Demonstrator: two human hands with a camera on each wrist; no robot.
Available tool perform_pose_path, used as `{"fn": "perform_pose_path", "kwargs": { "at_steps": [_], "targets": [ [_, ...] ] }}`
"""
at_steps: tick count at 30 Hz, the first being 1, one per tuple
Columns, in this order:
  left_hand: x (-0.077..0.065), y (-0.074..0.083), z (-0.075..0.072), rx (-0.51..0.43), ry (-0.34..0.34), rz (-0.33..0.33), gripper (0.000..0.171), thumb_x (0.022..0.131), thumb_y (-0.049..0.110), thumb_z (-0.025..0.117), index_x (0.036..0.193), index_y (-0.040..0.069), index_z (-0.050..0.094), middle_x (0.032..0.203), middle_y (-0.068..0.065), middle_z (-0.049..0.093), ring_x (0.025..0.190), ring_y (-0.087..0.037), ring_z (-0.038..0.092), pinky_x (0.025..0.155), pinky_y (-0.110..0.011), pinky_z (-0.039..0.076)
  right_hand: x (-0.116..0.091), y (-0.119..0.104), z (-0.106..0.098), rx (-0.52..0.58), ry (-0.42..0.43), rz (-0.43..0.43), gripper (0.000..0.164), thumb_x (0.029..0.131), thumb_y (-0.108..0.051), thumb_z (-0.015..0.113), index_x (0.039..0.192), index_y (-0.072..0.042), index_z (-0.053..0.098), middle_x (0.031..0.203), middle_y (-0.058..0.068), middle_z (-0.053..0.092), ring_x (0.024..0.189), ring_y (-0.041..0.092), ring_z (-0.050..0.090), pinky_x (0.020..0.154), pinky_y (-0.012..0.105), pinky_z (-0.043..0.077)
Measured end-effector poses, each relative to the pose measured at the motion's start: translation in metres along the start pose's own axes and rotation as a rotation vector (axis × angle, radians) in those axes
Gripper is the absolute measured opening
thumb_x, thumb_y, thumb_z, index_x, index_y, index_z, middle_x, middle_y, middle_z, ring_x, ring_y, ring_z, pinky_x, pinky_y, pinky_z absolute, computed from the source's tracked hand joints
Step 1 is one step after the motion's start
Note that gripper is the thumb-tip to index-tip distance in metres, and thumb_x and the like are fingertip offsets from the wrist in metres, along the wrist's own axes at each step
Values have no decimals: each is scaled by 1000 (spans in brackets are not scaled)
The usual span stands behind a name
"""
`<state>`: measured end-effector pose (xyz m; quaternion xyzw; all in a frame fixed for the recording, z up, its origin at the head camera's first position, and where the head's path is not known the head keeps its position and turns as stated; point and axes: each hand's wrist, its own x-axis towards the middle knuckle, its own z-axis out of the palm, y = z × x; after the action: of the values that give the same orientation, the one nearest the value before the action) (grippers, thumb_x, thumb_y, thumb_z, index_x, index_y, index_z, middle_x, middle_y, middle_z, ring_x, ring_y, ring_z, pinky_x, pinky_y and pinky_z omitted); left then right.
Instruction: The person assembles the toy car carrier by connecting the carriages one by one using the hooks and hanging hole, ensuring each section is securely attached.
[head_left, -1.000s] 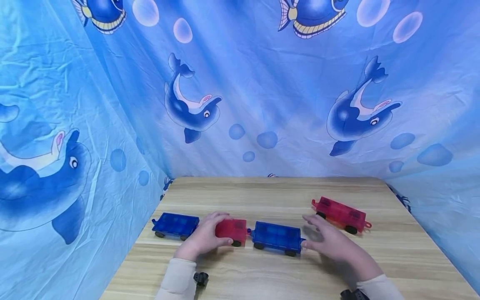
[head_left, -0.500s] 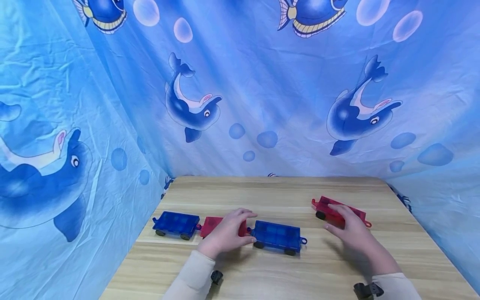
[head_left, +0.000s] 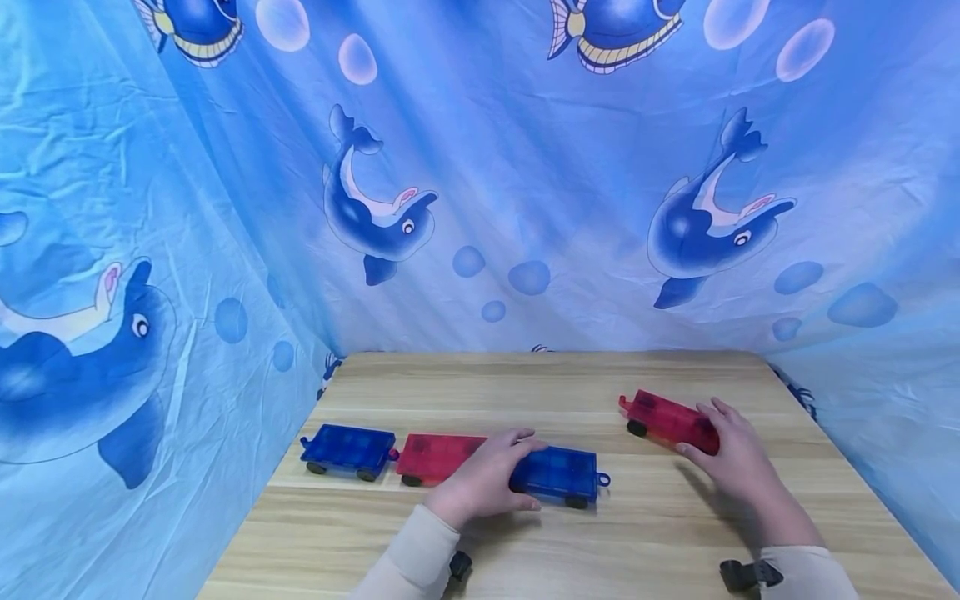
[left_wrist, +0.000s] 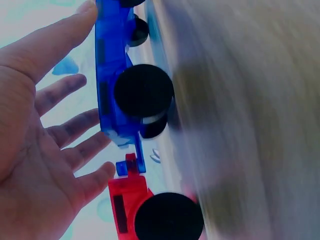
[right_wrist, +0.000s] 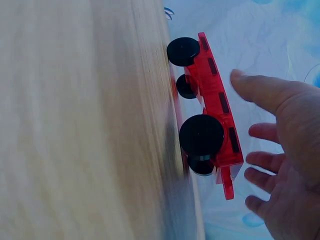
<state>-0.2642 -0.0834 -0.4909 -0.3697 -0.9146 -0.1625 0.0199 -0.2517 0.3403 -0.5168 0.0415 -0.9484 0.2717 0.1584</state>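
Note:
In the head view a short train of toy wagons stands on the table: a blue wagon (head_left: 351,447) at the left, a red wagon (head_left: 431,457) in the middle and another blue wagon (head_left: 562,473) at the right. My left hand (head_left: 491,475) spreads over the joint of the red and right blue wagons, hiding it there. The left wrist view shows the hook and ring coupling (left_wrist: 131,165) engaged, the thumb at the blue wagon's edge. My right hand (head_left: 738,454) reaches round the right end of a separate red wagon (head_left: 671,421). Its thumb stands apart from that wagon in the right wrist view.
The wood-grain table (head_left: 570,383) carries all the wagons. Behind and beside it hangs a blue cloth (head_left: 525,208) printed with dolphins and bubbles. The right blue wagon's ring (head_left: 603,479) points toward the separate red wagon.
My left hand has slid right along the train, from the middle red wagon to its joint with the right blue wagon. My right hand has left that blue wagon's ring for the separate red wagon.

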Motion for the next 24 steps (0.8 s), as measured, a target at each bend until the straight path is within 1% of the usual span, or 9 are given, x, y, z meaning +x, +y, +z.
{"fn": "perform_pose_path", "kwargs": {
  "at_steps": [4,7,10,13,18,21,24],
  "targets": [
    [1,3,3,30,-28,21,86,82,51,89,156,27,51,160,-7,44,144,-31,46,113,-55,43,-1,6,1,-18,-32,10,92,87,-43,85,152,7,43,158,41,28,137,67,30,102,82,31],
    [2,4,4,55,-42,41,84,83,49,88,155,26,52,160,-8,45,145,-29,45,114,-52,43,-1,9,1,-10,-62,21,94,87,-43,85,153,8,41,158,41,26,138,67,28,104,81,30],
    [3,5,5,70,-44,50,81,84,47,88,154,24,53,159,-8,46,145,-28,45,115,-48,43,-1,11,1,-2,-87,33,94,88,-42,84,153,10,40,157,43,28,137,67,29,104,80,30],
    [3,4,6,74,-40,41,77,86,44,87,153,25,54,158,-7,47,143,-27,47,114,-49,44,-1,12,1,3,-88,43,91,89,-38,85,152,11,41,151,43,35,134,65,35,103,79,34],
    [3,0,8,87,-30,18,70,89,43,85,151,27,56,156,-3,49,140,-25,50,112,-50,46,-2,12,2,11,-59,51,83,88,-30,86,147,13,46,138,40,47,123,60,47,98,75,42],
    [1,-3,8,88,-22,3,66,90,44,84,149,28,58,155,-1,51,139,-24,51,111,-50,46,-2,12,2,13,-59,57,83,88,-29,86,147,14,46,134,40,49,121,58,50,98,73,43],
    [-1,-6,7,82,-16,-10,63,90,45,83,147,28,61,154,0,53,138,-24,53,112,-48,46,-2,11,2,24,-72,69,86,88,-31,86,147,15,44,134,39,48,120,58,50,98,73,43]
  ]
}}
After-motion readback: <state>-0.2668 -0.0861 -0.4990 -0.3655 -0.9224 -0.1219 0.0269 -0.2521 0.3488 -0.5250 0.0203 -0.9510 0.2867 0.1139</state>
